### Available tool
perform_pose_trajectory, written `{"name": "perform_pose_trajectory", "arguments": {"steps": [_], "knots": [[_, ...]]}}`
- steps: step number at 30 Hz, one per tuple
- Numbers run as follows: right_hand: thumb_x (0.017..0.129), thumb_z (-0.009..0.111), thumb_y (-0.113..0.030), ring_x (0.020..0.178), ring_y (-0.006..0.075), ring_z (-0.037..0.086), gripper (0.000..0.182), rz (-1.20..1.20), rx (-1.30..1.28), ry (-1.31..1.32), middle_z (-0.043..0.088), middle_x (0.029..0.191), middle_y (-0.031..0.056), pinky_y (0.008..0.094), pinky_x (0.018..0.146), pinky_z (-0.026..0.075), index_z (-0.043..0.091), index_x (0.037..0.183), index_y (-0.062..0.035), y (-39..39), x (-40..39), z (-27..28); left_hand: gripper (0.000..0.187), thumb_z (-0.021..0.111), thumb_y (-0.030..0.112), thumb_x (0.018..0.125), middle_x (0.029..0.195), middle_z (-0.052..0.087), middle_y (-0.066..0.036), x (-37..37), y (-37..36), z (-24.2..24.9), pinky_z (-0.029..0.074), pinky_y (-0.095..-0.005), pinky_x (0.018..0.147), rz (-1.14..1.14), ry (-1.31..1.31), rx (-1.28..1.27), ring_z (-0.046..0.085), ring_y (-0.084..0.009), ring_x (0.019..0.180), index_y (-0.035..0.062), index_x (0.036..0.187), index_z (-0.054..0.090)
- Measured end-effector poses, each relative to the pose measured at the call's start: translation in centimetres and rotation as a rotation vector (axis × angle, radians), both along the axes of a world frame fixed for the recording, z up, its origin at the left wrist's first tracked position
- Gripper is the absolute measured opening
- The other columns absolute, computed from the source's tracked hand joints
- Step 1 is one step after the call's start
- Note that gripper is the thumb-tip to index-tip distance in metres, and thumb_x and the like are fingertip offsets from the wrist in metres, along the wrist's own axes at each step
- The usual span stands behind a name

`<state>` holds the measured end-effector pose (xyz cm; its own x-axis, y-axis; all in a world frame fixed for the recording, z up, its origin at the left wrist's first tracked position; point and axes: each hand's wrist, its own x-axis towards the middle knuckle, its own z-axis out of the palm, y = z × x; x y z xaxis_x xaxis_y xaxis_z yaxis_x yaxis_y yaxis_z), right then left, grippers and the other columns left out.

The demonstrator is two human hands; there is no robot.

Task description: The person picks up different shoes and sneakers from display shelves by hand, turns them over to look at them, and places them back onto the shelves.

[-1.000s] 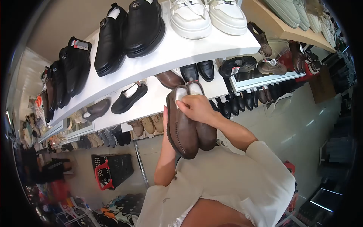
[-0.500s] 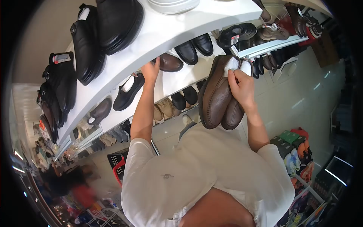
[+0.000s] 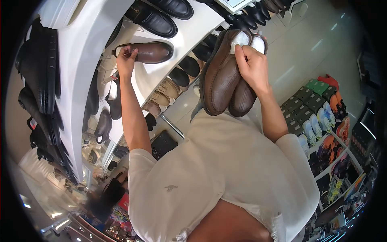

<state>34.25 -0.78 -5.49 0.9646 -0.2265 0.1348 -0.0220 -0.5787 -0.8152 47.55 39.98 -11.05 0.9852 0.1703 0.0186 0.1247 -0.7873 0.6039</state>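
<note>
My right hand [image 3: 254, 67] is closed on a pair of brown leather shoes [image 3: 219, 86], held at their openings with the toes hanging down. White stuffing shows inside both shoes. On the left, my left hand [image 3: 126, 61] pinches a reddish-brown loafer [image 3: 154, 53] at its opening, thumb and fingers on the upper. This loafer lies over the white shelf [image 3: 186, 35] with its toe to the right. Just beyond it are black loafers [image 3: 151, 19]. Below my left wrist sits a dark slip-on shoe [image 3: 115, 99] with white stuffing.
An upper white shelf [image 3: 78, 76] curves along the left, with large black shoes [image 3: 40, 68] on it. Tan shoes [image 3: 165, 89] stand on a lower level. To the right are shoe boxes [image 3: 303, 105] and bright sneakers [image 3: 318, 125]. Glossy floor [image 3: 304, 52] lies between.
The view has turned, so the shelves appear rotated. My left hand has shifted to the reddish-brown loafer's opening, and more of that shoe shows. My right hand keeps holding the brown pair.
</note>
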Motion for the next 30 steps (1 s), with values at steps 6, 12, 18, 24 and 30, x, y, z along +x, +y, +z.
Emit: {"name": "perform_pose_trajectory", "arguments": {"steps": [6, 12, 18, 24, 30], "knots": [[0.094, 0.059, -0.027, 0.054, 0.0351, 0.055, 0.039, 0.009, 0.069, 0.025, 0.056, 0.061, 0.0162, 0.0427, 0.053, 0.043, 0.055, 0.066, -0.001, -0.2, 0.9, -1.3, 0.041, 0.076, 0.026, 0.084, 0.094, 0.07, -0.012, -0.2, -0.9, -0.2, 0.049, -0.0301, 0.082, 0.076, 0.077, -0.224, 0.066, -0.0181, 0.086, -0.0063, 0.106, 0.065], [0.095, 0.058, -0.028, 0.054, 0.0349, 0.053, 0.039, 0.028, 0.04, 0.011, 0.054, 0.062, 0.0171, 0.0419, 0.054, 0.042, 0.055, 0.067, 0.0, -0.5, 0.8, -1.9, 0.044, 0.077, 0.037, 0.081, 0.089, 0.07, -0.02, -0.2, -2.1, -1.1, 0.051, -0.0383, 0.077, 0.163, -0.056, 0.252, 0.068, -0.0307, 0.082, -0.0055, 0.091, 0.068], [0.095, 0.058, -0.028, 0.055, 0.0354, 0.052, 0.039, -0.034, 0.082, 0.068, 0.055, 0.063, 0.018, 0.0413, 0.055, 0.042, 0.056, 0.069, 0.0009, -1.9, 1.0, -1.7, 0.028, 0.074, 0.024, 0.084, 0.081, 0.055, -0.012, 1.2, -1.8, 2.7, 0.047, -0.0394, 0.065, 0.3, -0.692, 0.413, 0.056, -0.0284, 0.072, 0.0, 0.088, 0.059], [0.095, 0.058, -0.027, 0.056, 0.0362, 0.053, 0.037, -0.036, 0.077, 0.061, 0.056, 0.064, 0.0186, 0.042, 0.057, 0.043, 0.057, 0.07, 0.001, -2.7, 0.7, -1.5, 0.057, 0.075, 0.043, 0.078, 0.079, 0.067, -0.014, 10.1, 9.1, 6.1, 0.051, -0.0348, 0.06, 0.349, -0.642, 0.198, 0.061, -0.0223, 0.063, -0.008, 0.102, 0.065], [0.095, 0.058, -0.026, 0.057, 0.0372, 0.055, 0.037, -0.065, 0.081, 0.059, 0.056, 0.065, 0.019, 0.043, 0.057, 0.043, 0.057, 0.07, 0.0012, -3.5, 0.4, -1.3, 0.05, 0.076, 0.038, 0.08, 0.081, 0.067, -0.013, 12.6, 9.3, 6.8, 0.05, -0.0336, 0.061, 0.416, -0.576, 0.119, 0.062, -0.0219, 0.068, -0.0059, 0.101, 0.065]]}}
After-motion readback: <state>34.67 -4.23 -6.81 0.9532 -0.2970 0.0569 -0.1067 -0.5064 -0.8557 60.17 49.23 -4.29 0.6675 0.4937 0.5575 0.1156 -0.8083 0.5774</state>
